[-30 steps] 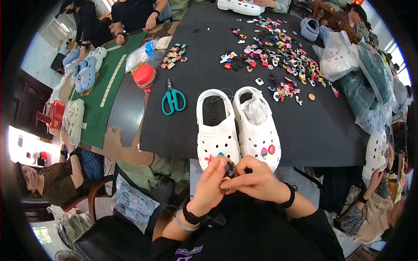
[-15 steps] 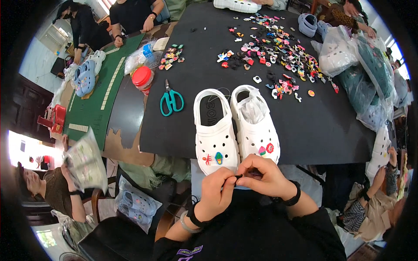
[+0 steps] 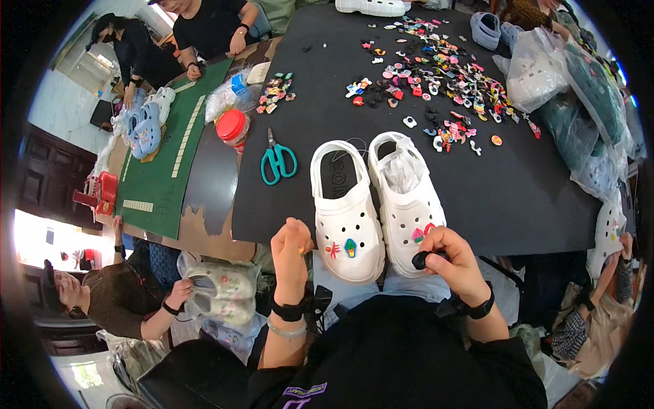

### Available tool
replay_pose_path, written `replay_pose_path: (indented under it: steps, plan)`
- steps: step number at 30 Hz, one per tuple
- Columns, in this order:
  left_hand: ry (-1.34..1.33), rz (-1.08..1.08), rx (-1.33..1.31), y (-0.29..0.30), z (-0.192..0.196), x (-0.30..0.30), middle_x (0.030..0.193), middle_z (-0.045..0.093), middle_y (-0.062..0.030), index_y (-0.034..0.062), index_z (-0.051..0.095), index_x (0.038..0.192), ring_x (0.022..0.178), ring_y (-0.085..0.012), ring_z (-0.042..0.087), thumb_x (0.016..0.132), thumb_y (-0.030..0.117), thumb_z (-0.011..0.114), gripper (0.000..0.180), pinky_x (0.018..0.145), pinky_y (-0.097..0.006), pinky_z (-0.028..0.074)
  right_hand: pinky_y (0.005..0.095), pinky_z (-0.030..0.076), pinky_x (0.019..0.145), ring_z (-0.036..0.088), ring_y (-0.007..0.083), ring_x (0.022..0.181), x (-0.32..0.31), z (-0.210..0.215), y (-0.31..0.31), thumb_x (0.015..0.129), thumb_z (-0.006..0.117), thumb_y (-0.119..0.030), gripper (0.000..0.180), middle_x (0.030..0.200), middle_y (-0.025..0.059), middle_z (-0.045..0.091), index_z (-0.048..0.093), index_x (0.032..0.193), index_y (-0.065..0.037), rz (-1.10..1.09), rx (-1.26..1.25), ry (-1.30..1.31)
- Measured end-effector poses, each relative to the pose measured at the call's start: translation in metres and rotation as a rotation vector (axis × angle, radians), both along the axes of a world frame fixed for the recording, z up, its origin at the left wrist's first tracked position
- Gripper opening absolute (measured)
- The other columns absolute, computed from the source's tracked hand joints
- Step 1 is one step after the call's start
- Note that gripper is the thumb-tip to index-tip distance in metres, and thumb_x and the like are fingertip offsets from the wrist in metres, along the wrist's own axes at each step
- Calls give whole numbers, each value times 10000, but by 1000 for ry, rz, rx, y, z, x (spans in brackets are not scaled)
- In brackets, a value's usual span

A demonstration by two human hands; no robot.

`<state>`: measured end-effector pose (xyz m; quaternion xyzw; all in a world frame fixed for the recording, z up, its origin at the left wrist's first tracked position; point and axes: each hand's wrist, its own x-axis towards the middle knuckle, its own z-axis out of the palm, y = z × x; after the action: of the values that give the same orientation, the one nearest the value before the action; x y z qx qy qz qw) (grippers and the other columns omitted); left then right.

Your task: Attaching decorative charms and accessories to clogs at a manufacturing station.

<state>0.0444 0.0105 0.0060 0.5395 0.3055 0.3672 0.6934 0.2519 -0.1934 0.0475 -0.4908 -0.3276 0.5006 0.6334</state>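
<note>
Separated since the earlier frame, both hands hover below two white clogs (image 3: 373, 204) on the counter (image 3: 538, 198): left hand (image 3: 291, 253) pinched closed, right hand (image 3: 451, 259) gripping one small black charm (image 3: 420, 260).

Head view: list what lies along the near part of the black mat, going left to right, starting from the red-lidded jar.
Red-lidded jar → green-handled scissors → left white clog with two charms → right white clog, stuffed with plastic wrap → right hand pinching a small black piece at that clog's toe.
</note>
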Motion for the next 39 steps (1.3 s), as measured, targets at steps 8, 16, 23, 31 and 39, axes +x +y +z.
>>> replay_pose_path:
  steps: [8, 16, 23, 31, 39]
  plan:
    - [76, 139, 272, -4, -2, 11, 781, 470, 8, 46, 461, 746, 629, -59, 372, 964, 197, 516, 271, 560, -200, 301, 168, 366, 588, 495, 10, 670, 29, -15, 0, 847, 661, -47, 132, 793, -16, 606, 577, 946, -26, -378, -21, -370]
    - [186, 202, 579, -12, 5, 28, 791, 431, -7, 34, 456, 761, 653, -99, 370, 808, 93, 696, 251, 587, -224, 315, 198, 415, 594, 539, 52, 659, 48, -22, 25, 819, 690, -40, 113, 760, 23, 626, 602, 884, -13, -483, -54, -639]
    - [295, 224, 706, -18, 0, 30, 773, 421, -46, 24, 457, 771, 650, -146, 383, 827, 41, 652, 203, 594, -260, 333, 241, 406, 481, 538, 112, 535, 40, -24, 30, 715, 766, -26, 139, 699, 68, 627, 677, 822, -17, -501, 93, -1029]
    - [284, 222, 705, -20, 0, 31, 782, 417, -59, 24, 455, 788, 669, -165, 389, 828, 26, 642, 191, 611, -269, 337, 264, 427, 482, 567, 154, 538, 45, -25, 35, 703, 763, -9, 145, 694, 81, 625, 676, 819, -18, -469, 173, -1185]
    - [248, 235, 707, -19, -3, 33, 779, 421, -62, 24, 451, 781, 673, -176, 403, 816, 17, 647, 199, 614, -276, 342, 251, 378, 496, 498, 122, 557, 42, -11, 35, 777, 715, -32, 113, 704, 70, 581, 671, 873, 7, -360, 22, -973]
